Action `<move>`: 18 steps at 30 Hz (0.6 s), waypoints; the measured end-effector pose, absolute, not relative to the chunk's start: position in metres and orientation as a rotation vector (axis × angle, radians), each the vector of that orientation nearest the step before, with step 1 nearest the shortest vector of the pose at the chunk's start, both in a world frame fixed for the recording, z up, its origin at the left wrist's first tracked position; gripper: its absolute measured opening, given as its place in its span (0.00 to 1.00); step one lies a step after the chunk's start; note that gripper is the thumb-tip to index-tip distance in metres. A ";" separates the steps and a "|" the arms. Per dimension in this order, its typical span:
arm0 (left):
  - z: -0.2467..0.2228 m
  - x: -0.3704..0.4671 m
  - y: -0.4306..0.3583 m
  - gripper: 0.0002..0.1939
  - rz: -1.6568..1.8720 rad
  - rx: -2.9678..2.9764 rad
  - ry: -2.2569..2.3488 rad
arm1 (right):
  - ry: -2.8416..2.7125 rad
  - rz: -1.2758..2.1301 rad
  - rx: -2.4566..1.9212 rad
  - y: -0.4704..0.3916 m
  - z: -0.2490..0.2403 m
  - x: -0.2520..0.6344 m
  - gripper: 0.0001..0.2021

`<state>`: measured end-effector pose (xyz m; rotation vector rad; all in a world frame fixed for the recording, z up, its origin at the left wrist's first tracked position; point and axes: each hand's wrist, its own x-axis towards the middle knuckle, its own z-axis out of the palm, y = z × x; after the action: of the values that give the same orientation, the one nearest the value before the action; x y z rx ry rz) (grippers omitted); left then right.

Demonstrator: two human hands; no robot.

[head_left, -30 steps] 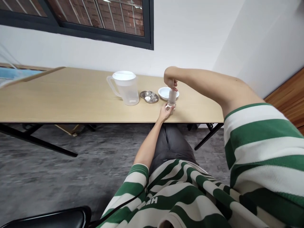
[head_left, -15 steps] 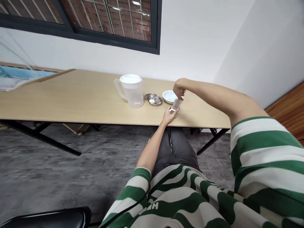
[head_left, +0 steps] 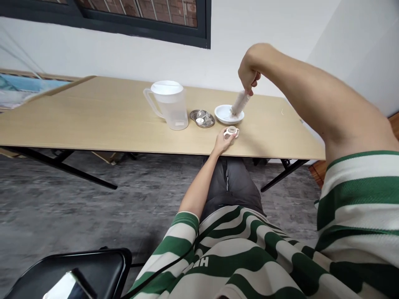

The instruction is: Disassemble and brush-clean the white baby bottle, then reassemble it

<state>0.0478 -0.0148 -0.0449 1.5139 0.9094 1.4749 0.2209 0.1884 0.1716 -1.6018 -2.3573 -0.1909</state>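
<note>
My left hand point(head_left: 223, 141) is closed around a small clear bottle point(head_left: 231, 131) with a white handled collar, its open mouth facing up near the table's front edge. Above and behind it, my right hand point(head_left: 250, 78) grips the top of a bottle brush point(head_left: 240, 103) with pale bristles. The brush slants down, and its tip is over or in a white bowl point(head_left: 222, 118); whether it touches the bowl I cannot tell. Left of the bowl lies a metal tray point(head_left: 194, 113) with small clear and white parts in it.
A translucent pitcher point(head_left: 173, 109) with a handle stands left of the tray on the wooden table point(head_left: 102, 120). Behind are a white wall and a dark-framed window. A black chair point(head_left: 102, 270) with a shiny object on it is at lower left.
My right hand has lifted up and away, drawing the brush out of the bottle and over toward the bowl. My left hand still holds the bottle at nearly the same spot.
</note>
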 end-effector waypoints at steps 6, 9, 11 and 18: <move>-0.042 0.047 -0.016 0.25 1.462 1.508 0.950 | -2.736 0.018 -1.792 0.174 0.230 0.244 0.35; -0.041 0.046 -0.016 0.25 1.471 1.500 0.956 | -2.702 0.146 -1.838 0.124 0.237 0.266 0.24; -0.041 0.045 -0.016 0.25 1.479 1.493 0.953 | -2.469 0.274 -1.905 0.087 0.227 0.283 0.17; -0.039 0.041 -0.017 0.24 1.507 1.498 0.922 | -1.617 0.243 -1.989 0.016 0.116 0.304 0.12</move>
<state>0.0408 -0.0169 -0.0388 1.4984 0.9220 1.5073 0.3043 0.0162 0.1162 -1.9887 -1.6168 0.2428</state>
